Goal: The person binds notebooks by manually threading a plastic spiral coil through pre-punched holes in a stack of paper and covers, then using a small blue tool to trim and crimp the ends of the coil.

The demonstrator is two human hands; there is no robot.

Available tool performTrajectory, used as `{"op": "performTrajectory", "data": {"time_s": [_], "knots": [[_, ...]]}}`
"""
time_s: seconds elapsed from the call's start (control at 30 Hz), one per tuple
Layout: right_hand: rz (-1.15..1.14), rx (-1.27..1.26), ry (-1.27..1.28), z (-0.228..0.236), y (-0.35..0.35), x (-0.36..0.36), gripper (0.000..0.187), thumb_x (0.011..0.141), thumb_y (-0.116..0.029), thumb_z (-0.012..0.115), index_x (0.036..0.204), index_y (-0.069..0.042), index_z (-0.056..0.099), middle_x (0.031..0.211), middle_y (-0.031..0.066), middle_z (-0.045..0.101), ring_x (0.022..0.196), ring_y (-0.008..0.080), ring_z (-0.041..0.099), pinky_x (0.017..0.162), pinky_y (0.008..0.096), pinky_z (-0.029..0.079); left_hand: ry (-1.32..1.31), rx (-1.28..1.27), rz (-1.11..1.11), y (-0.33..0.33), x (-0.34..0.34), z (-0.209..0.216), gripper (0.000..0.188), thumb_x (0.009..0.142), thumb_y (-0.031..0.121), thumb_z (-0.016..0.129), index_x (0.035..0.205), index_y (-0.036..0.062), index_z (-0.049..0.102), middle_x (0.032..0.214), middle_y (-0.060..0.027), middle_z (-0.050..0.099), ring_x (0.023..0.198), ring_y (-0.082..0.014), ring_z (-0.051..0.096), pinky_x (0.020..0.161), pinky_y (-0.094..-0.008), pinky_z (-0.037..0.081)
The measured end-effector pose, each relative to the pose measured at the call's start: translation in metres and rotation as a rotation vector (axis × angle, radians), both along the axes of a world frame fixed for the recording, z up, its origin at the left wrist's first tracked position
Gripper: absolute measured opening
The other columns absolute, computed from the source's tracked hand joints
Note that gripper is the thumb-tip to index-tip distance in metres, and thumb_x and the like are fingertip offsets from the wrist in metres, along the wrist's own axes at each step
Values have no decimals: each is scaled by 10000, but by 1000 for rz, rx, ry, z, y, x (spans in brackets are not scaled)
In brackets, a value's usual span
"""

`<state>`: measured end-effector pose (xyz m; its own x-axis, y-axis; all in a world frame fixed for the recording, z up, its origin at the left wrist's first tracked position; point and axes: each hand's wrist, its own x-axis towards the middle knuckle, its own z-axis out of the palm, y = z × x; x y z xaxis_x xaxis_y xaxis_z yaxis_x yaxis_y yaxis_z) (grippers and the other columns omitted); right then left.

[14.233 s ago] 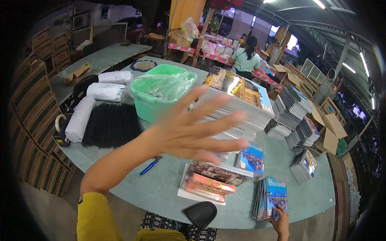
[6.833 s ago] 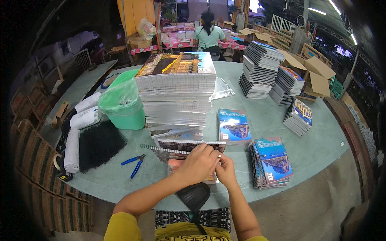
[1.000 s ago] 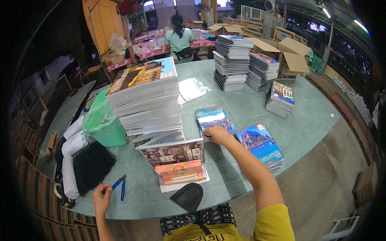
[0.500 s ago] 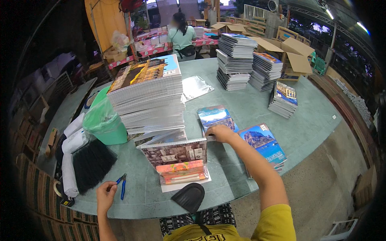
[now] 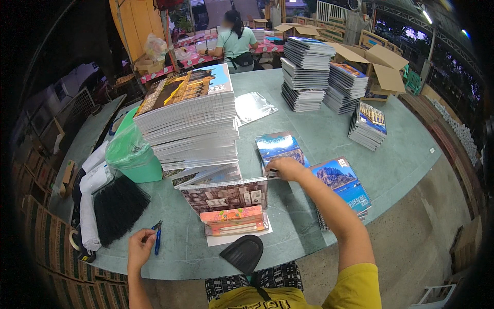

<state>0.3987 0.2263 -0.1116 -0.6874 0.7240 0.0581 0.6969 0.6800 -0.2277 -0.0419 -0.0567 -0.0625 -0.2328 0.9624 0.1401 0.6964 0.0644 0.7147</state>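
Your right hand (image 5: 284, 168) curls at the near edge of the blue notebook (image 5: 279, 145) on the worktop (image 5: 399, 172); can't tell if it's gripping. Left hand (image 5: 140, 248) is at the blue cutters (image 5: 158, 240), hold unclear. Pinch squarely, forearm (image 5: 334, 213) clear.

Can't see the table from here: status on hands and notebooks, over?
Left hand beside blue cutters, grip unclear. Right hand at near side of blue-covered notebook. Spiral-bound stack beside right forearm.

I counted two blue cliff-picture covers (image 5: 275, 145), one pair of blue pliers (image 5: 158, 239), one green bin (image 5: 148, 171), three white rolls (image 5: 88, 222), one black pad (image 5: 244, 254) and one co-worker (image 5: 236, 43).
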Motion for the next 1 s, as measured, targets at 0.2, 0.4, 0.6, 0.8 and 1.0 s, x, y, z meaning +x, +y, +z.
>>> {"op": "performTrajectory", "data": {"time_s": [0.2,0.4,0.6,0.8,1.0], "knots": [[-282,17,143,9,0,-1,402,715,0,574,1100,-115,593,1063,147,623,967,341,593,815,419,479,3,77,-55,5,7,6,116,799,36,620,890,-33,640,757,-69,643,669,-101,565,616,-241,446],[-504,322,926,132,-48,22,404,715,23,551,1106,-71,594,931,106,640,712,208,612,618,322,476,0,185,-153,18,55,55,136,789,44,634,910,-17,651,813,-76,654,717,-133,597,677,-258,477],[-345,594,1564,179,-195,16,340,802,15,540,1142,1,541,1074,82,549,929,139,535,836,266,432,-459,341,-497,53,177,71,482,809,158,688,1236,38,499,1160,-102,542,1039,-163,516,875,-311,445],[-256,-80,1983,106,-260,-51,638,793,8,542,1370,-63,279,1301,147,411,1095,225,479,927,339,402,-1232,185,-569,80,220,110,420,851,248,669,1160,2,525,1130,-63,583,1004,-158,538,875,-314,439],[-664,-122,1619,58,-237,-28,792,732,41,551,1426,-105,199,1394,134,348,1234,267,392,999,392,325,479,532,-620,90,175,159,384,706,122,690,1072,71,586,798,-184,629,764,-323,626,669,-378,496]]}}
